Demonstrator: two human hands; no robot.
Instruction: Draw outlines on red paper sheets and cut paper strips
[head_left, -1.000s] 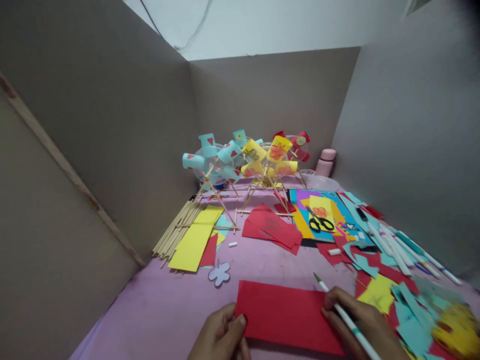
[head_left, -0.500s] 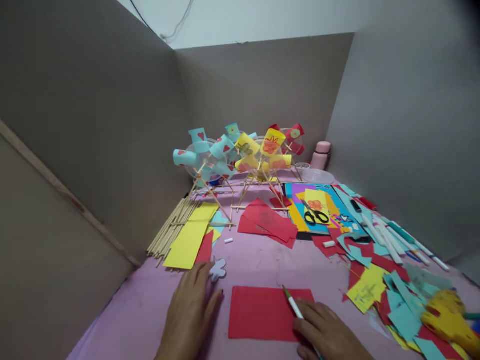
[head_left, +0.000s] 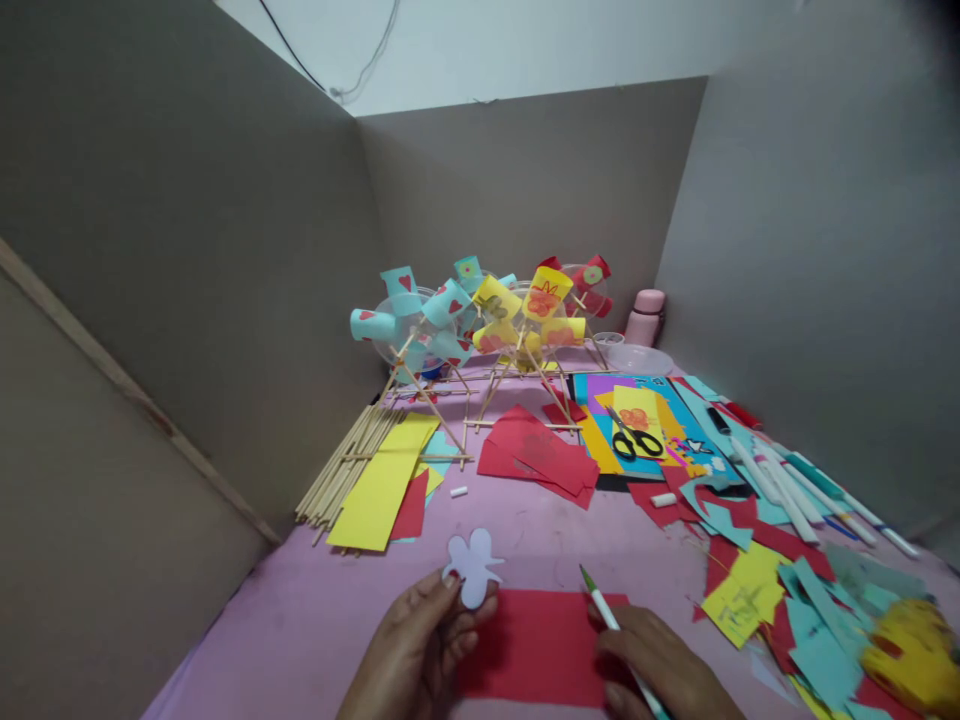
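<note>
Between the thumb and fingers of my left hand (head_left: pixel 424 635) is a white paper cutout (head_left: pixel 474 568) shaped like a butterfly or flower, raised above the table. Below and beside it lies a red paper rectangle (head_left: pixel 544 650), partly covered by both hands. My right hand (head_left: pixel 652 660) rests over the sheet's right side, its fingers closed around a white pen with a green tip (head_left: pixel 602 605). The pen points up and away, its tip just past the sheet's far edge.
Wooden sticks (head_left: pixel 345 470) and yellow paper strips (head_left: pixel 382 485) lie left. Paper-bladed wheels (head_left: pixel 523 310) on stick frames stand behind red paper pieces (head_left: pixel 536 455). Scissors (head_left: pixel 636 440) rest on a colourful book (head_left: pixel 682 420). Markers (head_left: pixel 795 490) and paper scraps (head_left: pixel 825 630) cover the right side.
My left hand has picked up the white cutout from the table and brought it right, over the red sheet's left edge. My right hand still holds the pen in nearly the same place.
</note>
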